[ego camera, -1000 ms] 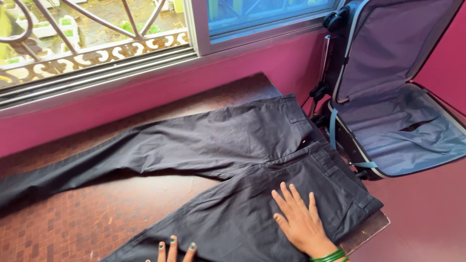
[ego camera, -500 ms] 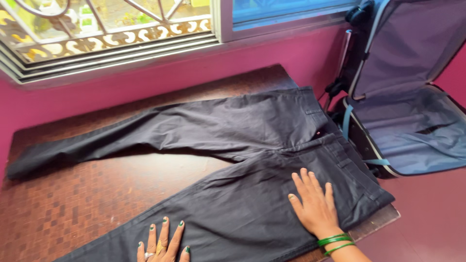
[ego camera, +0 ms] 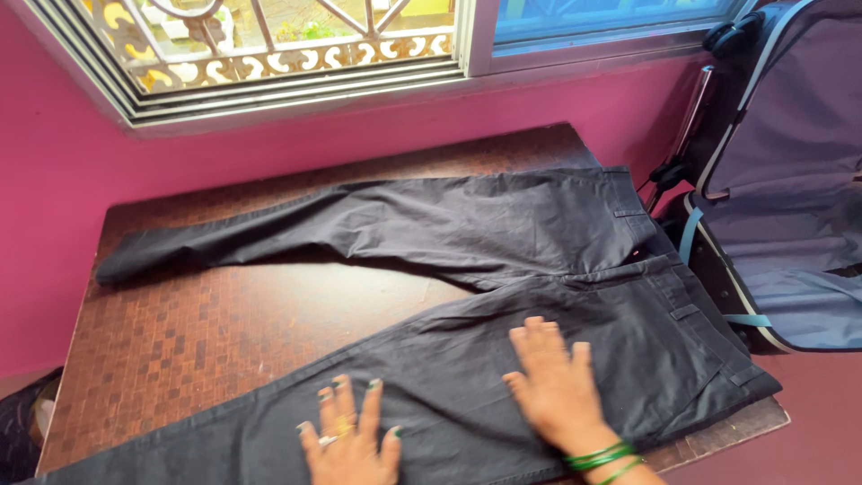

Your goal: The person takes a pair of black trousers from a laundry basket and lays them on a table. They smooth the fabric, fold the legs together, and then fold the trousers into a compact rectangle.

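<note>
On the brown patterned table (ego camera: pixel 180 305) under the barred window (ego camera: pixel 269 45), a pair of dark trousers (ego camera: pixel 503 233) lies spread flat, its legs splayed apart toward the left and its waistband at the right edge, next to the open grey suitcase (ego camera: pixel 790 224) standing against the pink wall (ego camera: pixel 54 180). Compared with a second ago, much more of the table and the far leg's cuff shows, and both hands have slid left along the near leg. The right hand (ego camera: pixel 555 388), with green bangles (ego camera: pixel 600 456) at the wrist, lies flat, fingers spread, just below the seat. The left hand (ego camera: pixel 352 438), ringed, is now fully in view, palm down with fingers splayed on the thigh, pressing the cloth smooth.
</note>
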